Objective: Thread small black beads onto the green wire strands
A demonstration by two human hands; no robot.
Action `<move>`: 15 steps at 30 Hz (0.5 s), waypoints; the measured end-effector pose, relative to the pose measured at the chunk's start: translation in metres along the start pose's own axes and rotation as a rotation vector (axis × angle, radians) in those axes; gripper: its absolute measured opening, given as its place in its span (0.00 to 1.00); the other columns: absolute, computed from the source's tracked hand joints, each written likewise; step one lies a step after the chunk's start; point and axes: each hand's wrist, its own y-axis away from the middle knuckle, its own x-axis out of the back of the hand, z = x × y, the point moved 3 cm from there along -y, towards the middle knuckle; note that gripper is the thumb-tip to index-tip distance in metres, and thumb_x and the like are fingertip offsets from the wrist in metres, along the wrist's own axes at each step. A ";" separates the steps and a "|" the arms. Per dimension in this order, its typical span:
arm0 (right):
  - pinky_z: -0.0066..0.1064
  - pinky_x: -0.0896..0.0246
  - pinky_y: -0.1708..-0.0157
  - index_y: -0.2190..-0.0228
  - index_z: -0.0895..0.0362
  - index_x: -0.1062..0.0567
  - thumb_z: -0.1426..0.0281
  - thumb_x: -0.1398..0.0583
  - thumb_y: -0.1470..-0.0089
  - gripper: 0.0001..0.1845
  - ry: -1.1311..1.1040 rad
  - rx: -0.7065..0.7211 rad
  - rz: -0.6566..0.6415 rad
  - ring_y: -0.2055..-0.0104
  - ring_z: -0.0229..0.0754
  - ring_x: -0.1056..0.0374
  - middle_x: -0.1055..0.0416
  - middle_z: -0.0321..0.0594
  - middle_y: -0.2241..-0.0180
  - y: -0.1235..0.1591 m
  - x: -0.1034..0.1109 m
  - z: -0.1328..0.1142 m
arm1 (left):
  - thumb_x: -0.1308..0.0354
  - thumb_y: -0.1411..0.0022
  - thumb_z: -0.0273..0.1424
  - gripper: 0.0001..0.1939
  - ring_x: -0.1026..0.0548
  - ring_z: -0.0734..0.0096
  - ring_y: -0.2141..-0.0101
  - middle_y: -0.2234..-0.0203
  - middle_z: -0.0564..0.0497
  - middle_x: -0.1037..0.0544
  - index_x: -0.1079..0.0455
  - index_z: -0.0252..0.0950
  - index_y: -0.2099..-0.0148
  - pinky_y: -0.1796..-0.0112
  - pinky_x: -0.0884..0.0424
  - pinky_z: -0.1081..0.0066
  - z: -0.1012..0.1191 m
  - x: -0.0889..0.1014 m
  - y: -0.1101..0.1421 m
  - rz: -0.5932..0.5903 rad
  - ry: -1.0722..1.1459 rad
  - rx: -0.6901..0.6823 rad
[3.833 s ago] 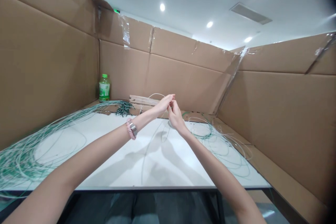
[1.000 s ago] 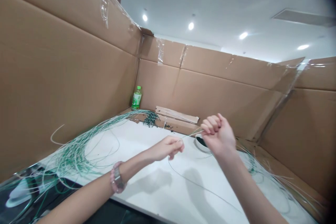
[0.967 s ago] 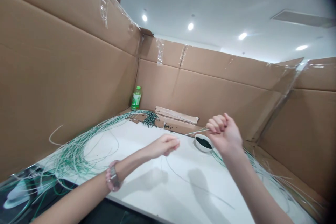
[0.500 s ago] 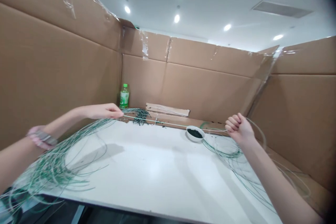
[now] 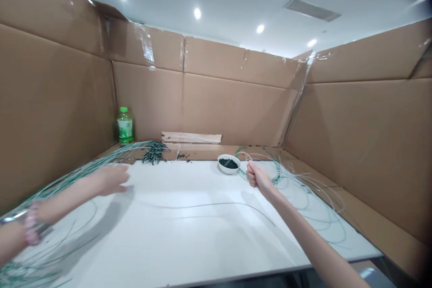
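Around the workspace on three sides, tall cardboard walls [image 5: 219, 99], taped at the seams. Between them, a broad white tabletop [image 5: 189, 247]. Along its left side, running out of view at lower left, a long bundle of green and white strands [image 5: 116, 152]. Along its right side, a looser spread of coiled strands [image 5: 278, 173].

Over the left of the table, near the long bundle, the left hand [image 5: 113, 180], blurred, with thumb and fingers apart and no strand visible between them. Just right of a white bowl [image 5: 229, 171], the right hand [image 5: 254, 174], with fingers curled together, by all appearances clamped on a pale strand [image 5: 247, 154] curving out above the fist. Other end of that strand: impossible to tell.

In the back left corner, a green-capped bottle [image 5: 125, 129]. By the back wall, a flat cardboard strip [image 5: 191, 137]. At the far end of the long bundle, a cluster of dark tips [image 5: 154, 153].

Judging by the piles, well under way: on the left, many dark-tipped strands gathered, seemingly done; on the right, loose strands left over, with plenty of dark bits [image 5: 228, 163] in the bowl. Too small to make out: any dark bit on the strand at the fist.
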 end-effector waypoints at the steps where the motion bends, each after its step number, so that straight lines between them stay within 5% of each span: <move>1: 0.19 0.71 0.88 0.84 0.53 0.51 0.50 0.42 0.53 0.28 0.000 0.012 -0.019 0.86 0.26 0.68 0.61 0.21 0.88 0.001 -0.007 0.003 | 0.31 0.72 0.28 0.10 0.33 0.71 0.80 0.82 0.52 0.27 0.30 0.36 0.85 0.78 0.41 0.76 0.017 -0.023 -0.004 -0.062 -0.067 -0.052; 2: 0.19 0.71 0.88 0.84 0.53 0.51 0.49 0.43 0.53 0.28 -0.003 0.027 -0.033 0.86 0.26 0.68 0.62 0.21 0.87 0.002 -0.014 0.004 | 0.33 0.61 0.35 0.08 0.29 0.66 0.75 0.76 0.48 0.25 0.26 0.37 0.77 0.72 0.36 0.73 0.035 -0.050 -0.008 -0.189 -0.258 -0.145; 5: 0.20 0.68 0.87 0.84 0.54 0.49 0.47 0.45 0.53 0.28 -0.005 0.080 -0.049 0.85 0.27 0.67 0.62 0.22 0.87 0.004 -0.026 0.002 | 0.44 0.46 0.41 0.16 0.28 0.58 0.60 0.60 0.43 0.25 0.26 0.38 0.59 0.56 0.37 0.65 0.077 -0.127 -0.015 -0.300 -0.262 -0.227; 8: 0.22 0.53 0.85 0.84 0.55 0.41 0.46 0.46 0.52 0.27 0.041 0.146 -0.051 0.84 0.29 0.55 0.51 0.27 0.86 0.005 -0.037 -0.002 | 0.41 0.48 0.43 0.20 0.31 0.56 0.54 0.56 0.42 0.27 0.27 0.37 0.56 0.50 0.40 0.62 0.105 -0.188 -0.027 -0.336 0.181 -0.160; 11: 0.25 0.46 0.82 0.83 0.57 0.36 0.45 0.47 0.52 0.28 0.149 0.181 -0.094 0.81 0.33 0.45 0.41 0.33 0.84 0.008 -0.057 0.002 | 0.44 0.47 0.47 0.23 0.29 0.58 0.55 0.56 0.41 0.26 0.29 0.35 0.56 0.55 0.35 0.64 0.128 -0.226 -0.044 -0.430 0.565 -0.088; 15: 0.26 0.48 0.81 0.84 0.57 0.35 0.47 0.53 0.45 0.30 0.315 0.205 -0.130 0.82 0.34 0.44 0.41 0.34 0.86 0.022 -0.083 0.016 | 0.47 0.43 0.46 0.20 0.27 0.67 0.64 0.66 0.44 0.24 0.29 0.33 0.61 0.64 0.33 0.72 0.147 -0.243 -0.058 -0.373 0.902 0.003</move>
